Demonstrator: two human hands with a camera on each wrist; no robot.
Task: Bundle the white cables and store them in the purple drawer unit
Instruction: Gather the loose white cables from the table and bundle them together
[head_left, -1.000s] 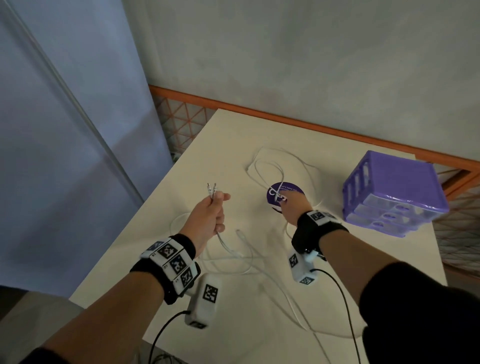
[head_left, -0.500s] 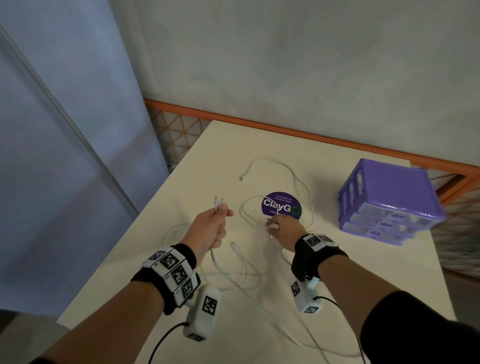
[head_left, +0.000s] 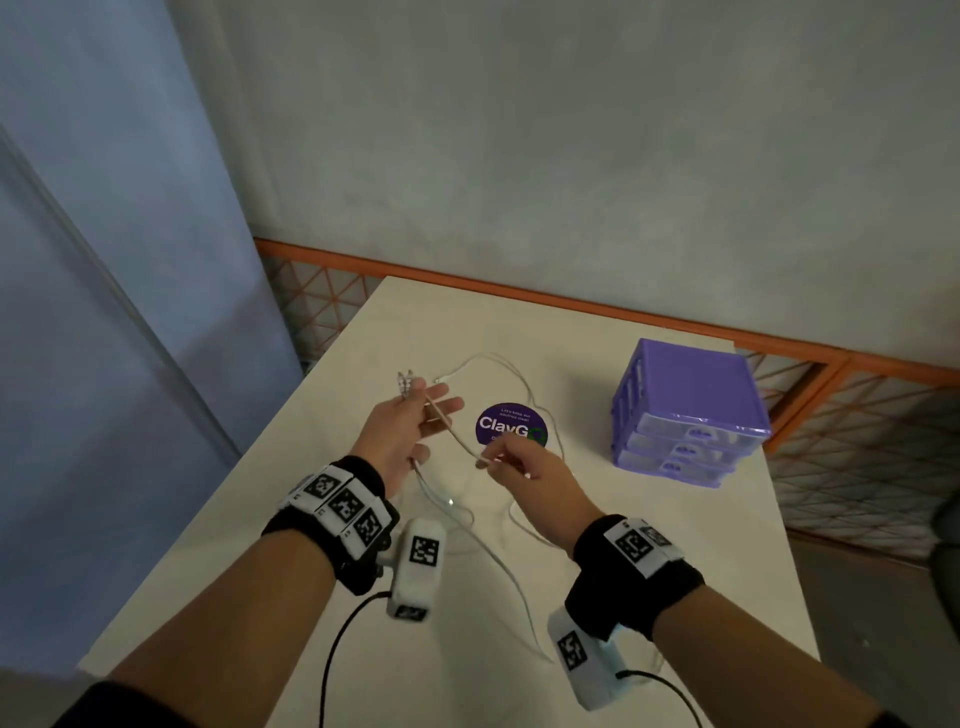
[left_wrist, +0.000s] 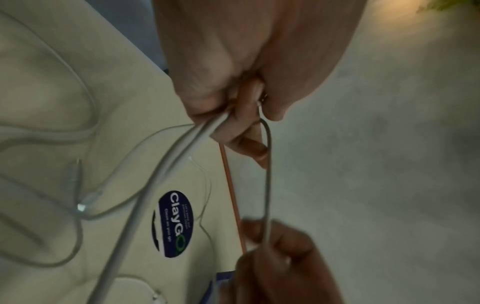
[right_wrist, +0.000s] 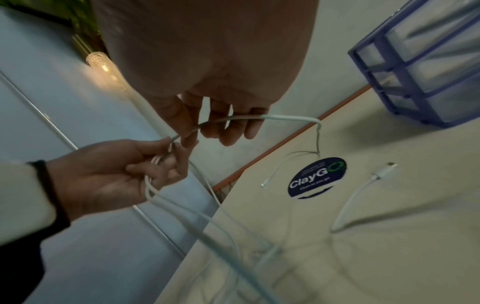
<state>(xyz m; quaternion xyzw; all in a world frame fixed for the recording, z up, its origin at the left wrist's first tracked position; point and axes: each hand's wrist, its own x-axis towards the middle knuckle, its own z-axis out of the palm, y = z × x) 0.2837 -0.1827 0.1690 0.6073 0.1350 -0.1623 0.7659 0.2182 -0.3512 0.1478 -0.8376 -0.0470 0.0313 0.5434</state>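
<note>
Several white cables (head_left: 470, 525) lie tangled on the cream table (head_left: 649, 545). My left hand (head_left: 421, 410) holds a bunch of them above the table, with two connector ends (head_left: 405, 382) sticking up past the fingers. My right hand (head_left: 491, 460) pinches one white strand (head_left: 452, 428), which runs taut up to the left hand. In the right wrist view this strand (right_wrist: 259, 118) lies across my right fingers (right_wrist: 228, 131), and the left hand (right_wrist: 166, 156) curls round the bundle. The purple drawer unit (head_left: 691, 410) stands at the right, its drawers closed.
A round dark ClayGo sticker (head_left: 511, 426) is stuck to the table between my hands and the drawers. Loose cable ends lie near it, one with a USB plug (right_wrist: 384, 172). An orange rail (head_left: 571, 306) runs behind the table, and a wall rises beyond it.
My right hand has lifted off the table by the sticker with one strand and come closer to the left hand. The left hand has risen and its fingers have spread a little.
</note>
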